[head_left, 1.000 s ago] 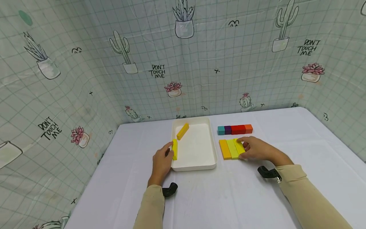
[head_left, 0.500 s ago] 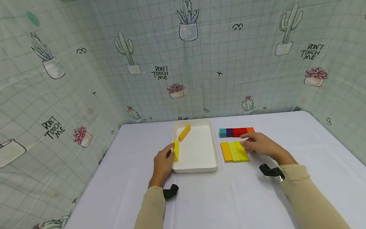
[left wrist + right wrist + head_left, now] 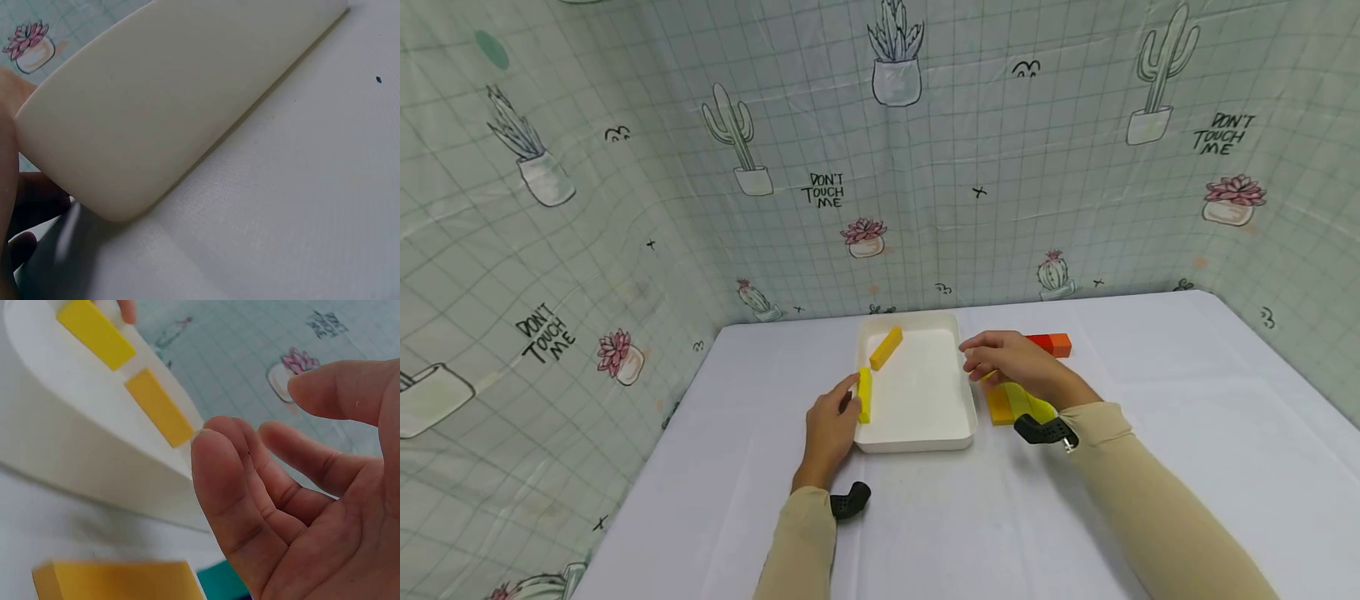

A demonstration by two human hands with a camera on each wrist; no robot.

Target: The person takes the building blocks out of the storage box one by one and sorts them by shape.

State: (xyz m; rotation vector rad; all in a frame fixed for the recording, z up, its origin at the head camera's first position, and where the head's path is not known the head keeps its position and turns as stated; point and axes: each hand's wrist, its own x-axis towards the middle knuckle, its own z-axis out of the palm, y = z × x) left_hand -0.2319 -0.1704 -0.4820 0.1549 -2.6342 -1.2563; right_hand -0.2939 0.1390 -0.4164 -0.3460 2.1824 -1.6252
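A shallow white tray (image 3: 925,445) lies on the table. Inside it are a bright yellow block (image 3: 865,396) along the left wall and a deeper yellow block (image 3: 886,348) set slantwise behind. My left hand (image 3: 829,429) holds the tray's left side, thumb and index finger at the rim beside the bright yellow block. Over the tray's right rim, my right hand (image 3: 1015,360) hovers with loosely bent fingers; the right wrist view shows nothing between them. Three yellow and orange-yellow blocks (image 3: 1019,403) lie side by side under the right wrist, partly hidden.
Behind the right hand a row of blocks shows only its red and orange end (image 3: 1060,345); a teal block (image 3: 222,581) peeks out in the right wrist view. A white cloth covers the table (image 3: 925,525). Patterned fabric (image 3: 917,217) hangs behind and at both sides.
My right hand has let go of the rightmost yellow block, lifted, and moved left to the tray's right rim. The left hand keeps its place at the tray.
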